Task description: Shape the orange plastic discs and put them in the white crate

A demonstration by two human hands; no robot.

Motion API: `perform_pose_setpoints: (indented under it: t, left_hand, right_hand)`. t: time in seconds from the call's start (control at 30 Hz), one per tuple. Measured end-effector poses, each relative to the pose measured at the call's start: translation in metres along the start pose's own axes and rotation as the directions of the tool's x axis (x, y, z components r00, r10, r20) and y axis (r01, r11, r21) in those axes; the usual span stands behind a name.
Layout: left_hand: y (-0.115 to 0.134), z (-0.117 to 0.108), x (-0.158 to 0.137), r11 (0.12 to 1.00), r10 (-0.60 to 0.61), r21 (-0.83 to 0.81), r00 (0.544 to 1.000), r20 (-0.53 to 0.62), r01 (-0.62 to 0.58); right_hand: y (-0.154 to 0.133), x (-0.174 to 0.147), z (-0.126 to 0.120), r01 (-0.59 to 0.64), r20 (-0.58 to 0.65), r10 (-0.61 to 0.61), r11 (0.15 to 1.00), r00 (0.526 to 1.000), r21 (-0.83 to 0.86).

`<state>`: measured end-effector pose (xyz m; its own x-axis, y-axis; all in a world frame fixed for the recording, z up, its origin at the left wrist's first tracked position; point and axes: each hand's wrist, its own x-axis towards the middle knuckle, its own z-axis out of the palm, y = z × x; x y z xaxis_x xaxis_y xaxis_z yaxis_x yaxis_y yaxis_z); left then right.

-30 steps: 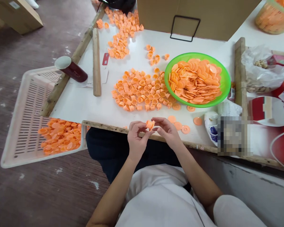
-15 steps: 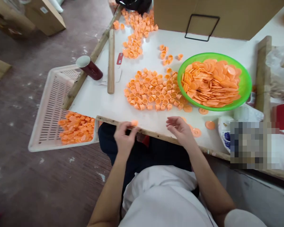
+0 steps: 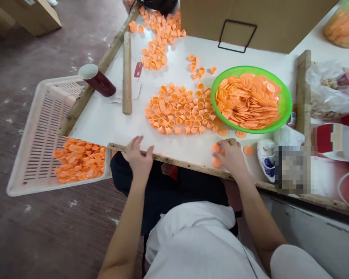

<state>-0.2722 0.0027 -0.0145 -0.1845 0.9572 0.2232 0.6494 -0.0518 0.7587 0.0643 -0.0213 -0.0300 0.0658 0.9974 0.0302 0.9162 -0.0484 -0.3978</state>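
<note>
My left hand [image 3: 139, 159] is over the table's wooden front edge, its fingers spread and nothing in them. My right hand [image 3: 233, 155] rests low over the table, thumb and fingertips closed on a flat orange disc [image 3: 216, 147]. Another orange disc [image 3: 216, 162] lies just below those fingertips, and one more [image 3: 248, 150] is right of the hand. Beyond the hands lies a pile of small orange cups [image 3: 180, 112]. A green bowl [image 3: 251, 130] full of orange discs stands to the right of that pile.
A pale plastic crate [image 3: 31, 131] holding orange pieces [image 3: 81, 159] sits off the table's left side. A dark red cup [image 3: 100, 81] and a wooden bar [image 3: 127, 73] are at the left. A cardboard box [image 3: 235, 23] stands at the back; plastic bags [image 3: 322, 89] lie right.
My left hand has let go of a small orange piece and opened, moving slightly left. My right hand has reached the loose discs and closed on one. The view has shifted right.
</note>
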Motion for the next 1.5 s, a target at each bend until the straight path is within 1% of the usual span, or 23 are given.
perform_pose_setpoints:
  t: [0.07, 0.17, 0.27, 0.37, 0.47, 0.53, 0.6, 0.67, 0.73, 0.8, 0.87, 0.9, 0.93, 0.97, 1.03, 1.13, 1.2, 1.27, 1.37, 1.5]
  left_hand:
    - [0.019, 0.032, 0.006, 0.999, 0.034, -0.007, 0.998, 0.048, -0.033]
    - [0.036, 0.064, 0.021, 0.997, 0.079, -0.018, 0.99, 0.12, -0.077]
    - [0.045, 0.085, 0.036, 0.993, 0.119, -0.031, 0.974, 0.195, -0.115]
    - [0.052, 0.097, 0.045, 0.99, 0.137, -0.038, 0.962, 0.235, -0.132]
    - [0.054, 0.097, 0.046, 0.99, 0.143, -0.043, 0.957, 0.254, -0.137]
    - [0.055, 0.091, 0.043, 0.989, 0.143, -0.068, 0.962, 0.234, -0.131]
    - [0.059, 0.084, 0.036, 0.984, 0.119, -0.156, 0.973, 0.195, -0.089]
    - [0.068, 0.077, 0.025, 0.945, 0.063, -0.327, 0.98, 0.188, 0.001]
    - [0.079, 0.074, 0.011, 0.842, -0.001, -0.522, 0.969, 0.247, 0.134]
    - [0.09, 0.075, -0.006, 0.696, -0.061, -0.663, 0.942, 0.331, 0.278]
    - [0.097, 0.077, -0.021, 0.561, -0.118, -0.724, 0.904, 0.412, 0.403]
    - [0.098, 0.077, -0.027, 0.508, -0.141, -0.735, 0.885, 0.443, 0.449]
    - [0.099, 0.078, -0.032, 0.466, -0.158, -0.743, 0.871, 0.465, 0.481]
    - [0.1, 0.077, -0.036, 0.433, -0.169, -0.749, 0.861, 0.48, 0.502]
    - [0.1, 0.074, -0.041, 0.39, -0.173, -0.759, 0.851, 0.496, 0.521]
    - [0.101, 0.068, -0.043, 0.36, -0.16, -0.759, 0.838, 0.522, 0.542]
    - [0.103, 0.065, -0.044, 0.363, -0.161, -0.755, 0.835, 0.527, 0.546]
    - [0.104, 0.064, -0.045, 0.381, -0.171, -0.757, 0.845, 0.507, 0.531]
    - [0.105, 0.065, -0.047, 0.408, -0.181, -0.762, 0.862, 0.474, 0.504]
    - [0.105, 0.067, -0.048, 0.41, -0.186, -0.762, 0.864, 0.468, 0.501]
  right_hand:
    - [-0.006, 0.002, 0.0, 0.009, 0.03, -0.008, 0.999, 1.0, -0.036]
    - [-0.01, 0.004, -0.001, -0.006, 0.034, 0.007, 1.0, 0.999, -0.015]
    - [-0.01, 0.006, 0.0, -0.026, 0.038, 0.024, 0.998, 0.999, 0.058]
    - [-0.008, 0.004, 0.002, -0.052, 0.05, 0.046, 0.991, 0.998, 0.127]
    - [-0.006, 0.0, 0.002, -0.085, 0.055, 0.074, 0.97, 0.996, 0.228]
    - [-0.006, -0.002, 0.002, -0.117, 0.057, 0.104, 0.932, 0.993, 0.343]
    - [-0.007, -0.002, 0.003, -0.147, 0.053, 0.139, 0.861, 0.989, 0.487]
    - [-0.012, -0.002, 0.004, -0.16, 0.049, 0.167, 0.758, 0.985, 0.633]
    - [-0.022, -0.002, 0.005, -0.161, 0.067, 0.171, 0.625, 0.983, 0.764]
    - [-0.037, -0.002, 0.004, -0.156, 0.116, 0.114, 0.467, 0.987, 0.87]
    - [-0.054, -0.002, 0.001, -0.154, 0.156, 0.019, 0.321, 0.988, 0.935]
    - [-0.062, -0.003, -0.001, -0.154, 0.165, -0.019, 0.269, 0.986, 0.951]
    - [-0.068, -0.003, -0.002, -0.154, 0.168, -0.043, 0.235, 0.985, 0.96]
    - [-0.073, -0.003, -0.004, -0.152, 0.167, -0.053, 0.217, 0.984, 0.964]
    - [-0.079, -0.005, -0.006, -0.15, 0.163, -0.045, 0.213, 0.986, 0.965]
    - [-0.079, -0.007, -0.006, -0.145, 0.153, -0.018, 0.229, 0.988, 0.963]
    - [-0.077, -0.01, -0.004, -0.144, 0.15, -0.008, 0.24, 0.989, 0.96]
    - [-0.077, -0.011, -0.002, -0.14, 0.149, -0.017, 0.244, 0.989, 0.96]
    - [-0.078, -0.013, -0.001, -0.124, 0.135, -0.03, 0.234, 0.99, 0.964]
    - [-0.08, -0.013, -0.003, -0.115, 0.124, -0.025, 0.226, 0.992, 0.967]
